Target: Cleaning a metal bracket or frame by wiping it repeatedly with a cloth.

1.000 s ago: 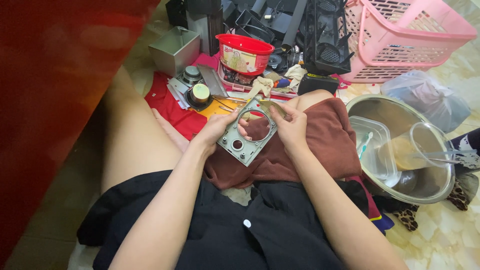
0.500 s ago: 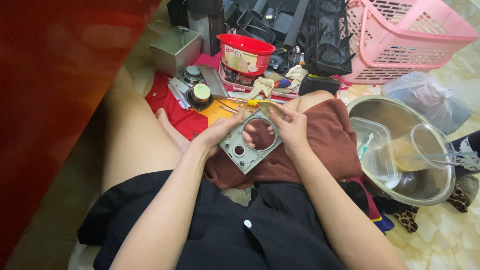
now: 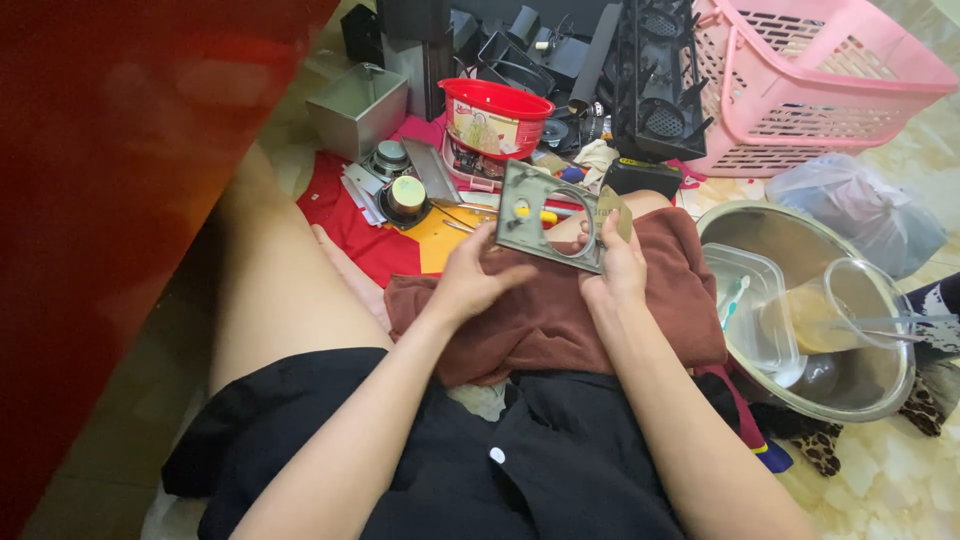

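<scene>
A person sits on a tiled floor (image 3: 900,490), bare legs stretched out, hemmed in by clutter. A tall red panel (image 3: 110,200) fills the left side, blurred and close to the camera. At the upper right stands a pink plastic laundry basket (image 3: 830,90), with a black slotted frame (image 3: 655,80) leaning just beside it. Below the basket sits a wide steel basin (image 3: 790,240) holding a clear plastic food box (image 3: 750,310) and a clear cup (image 3: 830,310) of yellowish liquid. A crumpled clear plastic bag (image 3: 860,205) lies between basket and basin. A brown cloth (image 3: 560,320) is draped over the right thigh. A red cloth (image 3: 345,220) spread on the floor beyond the knees carries small tools and parts. An open grey metal box (image 3: 358,108) stands at its far left corner. Next to it is a red-lidded round paper tub (image 3: 493,128) with a pale printed wrap. A round tin (image 3: 407,193) with a pale green top rests on the red cloth.

Both hands grasp a grey metal plate (image 3: 530,215) with a large round cut-out, raised upright above the brown cloth. The left hand (image 3: 470,280) is closed on its lower left edge, thumb across the front. The right hand (image 3: 615,265) grips the right edge, fingers curled round it. A yellow-handled tool (image 3: 548,215) shows through the plate's openings.
</scene>
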